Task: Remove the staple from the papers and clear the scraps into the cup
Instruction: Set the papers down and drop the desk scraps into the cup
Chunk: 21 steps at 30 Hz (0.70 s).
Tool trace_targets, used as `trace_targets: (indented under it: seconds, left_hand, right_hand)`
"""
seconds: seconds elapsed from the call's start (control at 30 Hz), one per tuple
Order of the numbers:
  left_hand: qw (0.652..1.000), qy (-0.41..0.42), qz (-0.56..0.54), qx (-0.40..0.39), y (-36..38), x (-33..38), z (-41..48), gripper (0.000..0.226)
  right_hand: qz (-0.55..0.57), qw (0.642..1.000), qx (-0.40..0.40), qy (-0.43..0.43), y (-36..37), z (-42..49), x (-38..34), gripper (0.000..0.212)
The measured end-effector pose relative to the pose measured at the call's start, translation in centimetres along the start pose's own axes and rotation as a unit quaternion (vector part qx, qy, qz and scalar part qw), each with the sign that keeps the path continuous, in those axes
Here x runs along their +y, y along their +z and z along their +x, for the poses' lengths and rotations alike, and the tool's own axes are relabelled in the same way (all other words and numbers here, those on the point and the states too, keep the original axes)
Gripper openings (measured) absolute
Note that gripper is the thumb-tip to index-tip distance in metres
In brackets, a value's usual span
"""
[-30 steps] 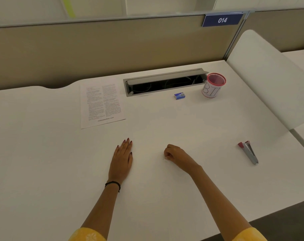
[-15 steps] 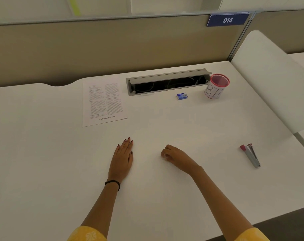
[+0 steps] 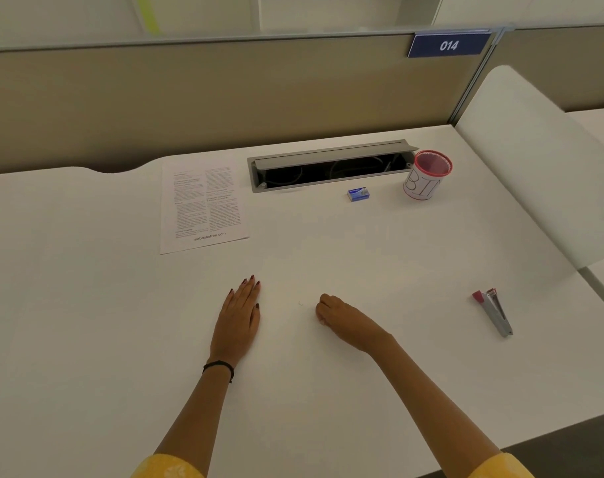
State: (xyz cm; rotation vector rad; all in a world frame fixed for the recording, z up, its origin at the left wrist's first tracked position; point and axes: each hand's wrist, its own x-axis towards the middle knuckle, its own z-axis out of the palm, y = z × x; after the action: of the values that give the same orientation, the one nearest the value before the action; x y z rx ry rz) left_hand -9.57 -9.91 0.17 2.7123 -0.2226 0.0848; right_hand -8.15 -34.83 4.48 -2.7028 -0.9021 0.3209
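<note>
The printed papers (image 3: 204, 205) lie flat at the back left of the white desk (image 3: 87, 339). A red mesh cup (image 3: 428, 175) with a white label marked "BIN" stands at the back right. A tiny bent staple (image 3: 300, 303) lies on the desk between my hands. My left hand (image 3: 240, 319) rests palm down with its fingers straight and together, holding nothing. My right hand (image 3: 342, 320) rests just right of the staple with its fingers curled under; I see nothing in it. A red and silver stapler (image 3: 493, 312) lies far to the right.
A small blue staple box (image 3: 358, 194) sits left of the cup. Behind it a grey cable tray (image 3: 328, 165) is open in the desk. A beige partition (image 3: 224, 98) closes the back, and a white side panel (image 3: 542, 160) rises on the right.
My right hand has drawn back a little toward me, which uncovers the small staple on the desk. My left hand has stayed flat in place.
</note>
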Motion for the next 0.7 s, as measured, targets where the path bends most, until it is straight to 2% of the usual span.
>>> trace_targets:
  seconds: [0.17, 0.23, 0.37, 0.53, 0.6, 0.7]
  left_hand:
    - [1.000, 0.001, 0.001, 0.001, 0.02, -0.06, -0.03, 0.052]
    - [1.000, -0.001, 0.002, 0.000, 0.07, -0.14, -0.01, 0.052]
    - [1.000, -0.004, 0.006, 0.002, 0.11, 0.13, 0.09, 0.052]
    - [1.000, -0.018, 0.005, 0.005, 0.13, 0.34, 0.32, 0.052]
    - [1.000, -0.020, 0.004, 0.005, 0.19, 0.36, 0.32, 0.052]
    - [1.000, -0.018, 0.004, 0.006, 0.21, 0.23, 0.26, 0.051]
  right_hand:
    - [0.006, 0.999, 0.041, 0.002, 0.79, -0.50, -0.07, 0.026]
    - [0.017, 0.999, 0.036, 0.015, 0.91, -0.59, 0.00, 0.024]
    - [0.109, 0.991, 0.024, 0.079, 0.31, -0.53, 0.20, 0.024]
    - [0.252, 0.952, 0.057, 0.163, 0.35, -0.75, 0.29, 0.013]
    - [0.270, 0.943, 0.060, 0.184, 0.63, -0.92, 0.31, 0.001]
    - [0.262, 0.944, 0.064, 0.188, 1.07, -0.94, 0.05, 0.010]
